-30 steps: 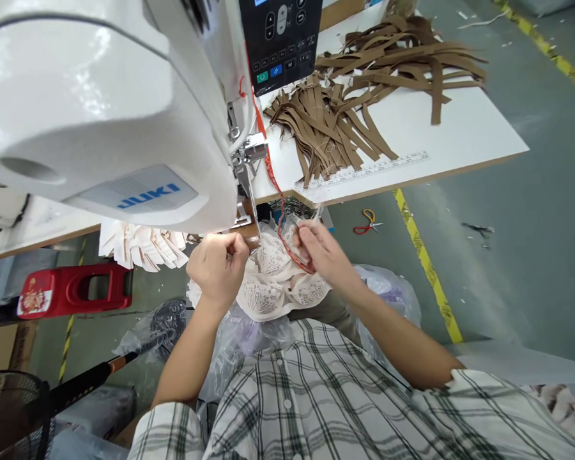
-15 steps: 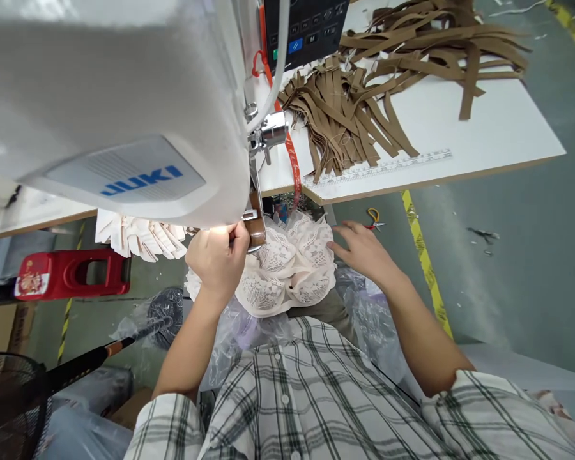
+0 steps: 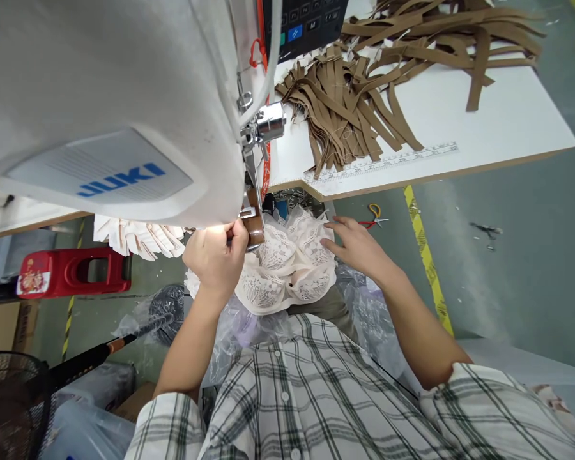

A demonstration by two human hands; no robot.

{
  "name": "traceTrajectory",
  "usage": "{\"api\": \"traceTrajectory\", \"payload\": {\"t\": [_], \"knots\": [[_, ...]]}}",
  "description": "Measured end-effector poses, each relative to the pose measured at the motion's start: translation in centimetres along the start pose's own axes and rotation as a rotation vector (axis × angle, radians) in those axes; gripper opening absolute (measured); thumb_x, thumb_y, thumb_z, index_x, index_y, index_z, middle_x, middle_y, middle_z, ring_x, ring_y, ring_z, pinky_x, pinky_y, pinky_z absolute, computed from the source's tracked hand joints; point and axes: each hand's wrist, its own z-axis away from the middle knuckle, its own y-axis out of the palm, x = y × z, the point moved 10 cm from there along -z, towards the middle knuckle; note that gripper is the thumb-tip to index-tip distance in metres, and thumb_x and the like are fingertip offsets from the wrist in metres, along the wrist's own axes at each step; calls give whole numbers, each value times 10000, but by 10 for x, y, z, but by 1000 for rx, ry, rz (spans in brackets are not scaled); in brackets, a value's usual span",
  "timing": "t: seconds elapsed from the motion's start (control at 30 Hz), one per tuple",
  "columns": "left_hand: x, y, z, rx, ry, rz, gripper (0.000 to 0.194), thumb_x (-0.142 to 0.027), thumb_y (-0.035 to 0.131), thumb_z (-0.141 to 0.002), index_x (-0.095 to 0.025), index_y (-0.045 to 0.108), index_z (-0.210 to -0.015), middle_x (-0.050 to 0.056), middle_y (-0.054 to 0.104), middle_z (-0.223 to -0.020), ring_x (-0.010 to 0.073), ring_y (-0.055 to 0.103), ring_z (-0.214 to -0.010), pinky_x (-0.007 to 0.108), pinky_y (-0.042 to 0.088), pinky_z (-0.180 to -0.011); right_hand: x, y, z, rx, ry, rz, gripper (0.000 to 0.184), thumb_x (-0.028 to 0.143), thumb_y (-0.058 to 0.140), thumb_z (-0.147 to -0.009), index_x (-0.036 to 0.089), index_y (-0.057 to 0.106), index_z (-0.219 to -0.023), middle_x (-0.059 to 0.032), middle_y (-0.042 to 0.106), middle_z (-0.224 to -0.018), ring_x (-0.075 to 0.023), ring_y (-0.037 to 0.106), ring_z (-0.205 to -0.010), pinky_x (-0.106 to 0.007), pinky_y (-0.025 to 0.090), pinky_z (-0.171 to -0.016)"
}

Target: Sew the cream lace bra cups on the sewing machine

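Note:
A white JUKI sewing machine (image 3: 100,128) fills the upper left. Under its needle bar sits a brown piece (image 3: 255,228). My left hand (image 3: 215,255) is closed in a fist right beside that brown piece, pinching at it under the machine head. A pile of cream lace garments (image 3: 287,268) lies in my lap below the needle. My right hand (image 3: 357,246) rests with fingers stretched out against the right edge of the lace pile, holding nothing.
Several brown fabric strips (image 3: 364,96) lie heaped on the white table (image 3: 508,128), with a ruler strip (image 3: 383,163) along its front edge. Scissors (image 3: 374,217) lie on the floor by a yellow floor line (image 3: 424,255). A red stool (image 3: 71,271) stands left.
My right hand let go of the thread it pinched near the red cord and moved right, flattening onto the lace. The left hand stayed at the needle. The view shifted slightly.

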Motion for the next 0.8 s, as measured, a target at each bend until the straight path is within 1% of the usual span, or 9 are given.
{"api": "traceTrajectory", "payload": {"t": [0.27, 0.47, 0.6, 0.7, 0.73, 0.8], "knots": [[0, 0, -1, 27, -23, 12, 392, -340, 527, -915, -190, 554, -554, -16, 408, -491, 120, 343, -514, 311, 186, -558, 11, -2, -6, 31, -14, -26, 505, 428, 507, -951, 98, 606, -1321, -244, 508, -1438, -390, 464, -1374, -539, 418, -1108], [0, 0, 0, 17, -22, 13, 381, -350, 524, -921, -194, 579, -577, -15, 427, -501, 126, 352, -520, 311, 193, -558, 21, -6, -10, 26, -32, -66, 488, 416, 502, -956, 113, 602, -1325, -227, 502, -1448, -377, 461, -1383, -536, 409, -1121], [1, 2, 1, 22, -23, 16, 384, -364, 515, -930, -194, 599, -596, -11, 442, -504, 130, 354, -523, 310, 199, -563, 25, -4, -10, 33, -42, -85, 484, 407, 499, -952, 102, 608, -1312, -232, 501, -1444, -373, 460, -1384, -525, 400, -1130], [2, 2, 1, 31, -27, 19, 401, -391, 504, -947, -191, 614, -617, -10, 442, -506, 132, 353, -525, 310, 201, -567, 27, -5, -10, 33, -55, -103, 464, 407, 498, -951, 118, 613, -1296, -229, 497, -1448, -375, 450, -1388, -536, 390, -1133], [2, 2, 1, 39, -32, 16, 409, -398, 501, -953, -191, 618, -620, -11, 439, -504, 132, 354, -524, 311, 200, -568, 30, -7, -10, 28, -57, -119, 448, 409, 501, -950, 133, 619, -1283, -222, 505, -1441, -376, 455, -1381, -541, 397, -1124], [1, 0, 0, 58, -38, 6, 421, -415, 499, -965, -192, 642, -637, -9, 447, -501, 134, 364, -526, 312, 195, -569, 39, -18, -8, -3, -52, -184, 401, 411, 505, -952, 170, 633, -1245, -200, 560, -1368, -365, 522, -1302, -520, 463, -1048]]}}
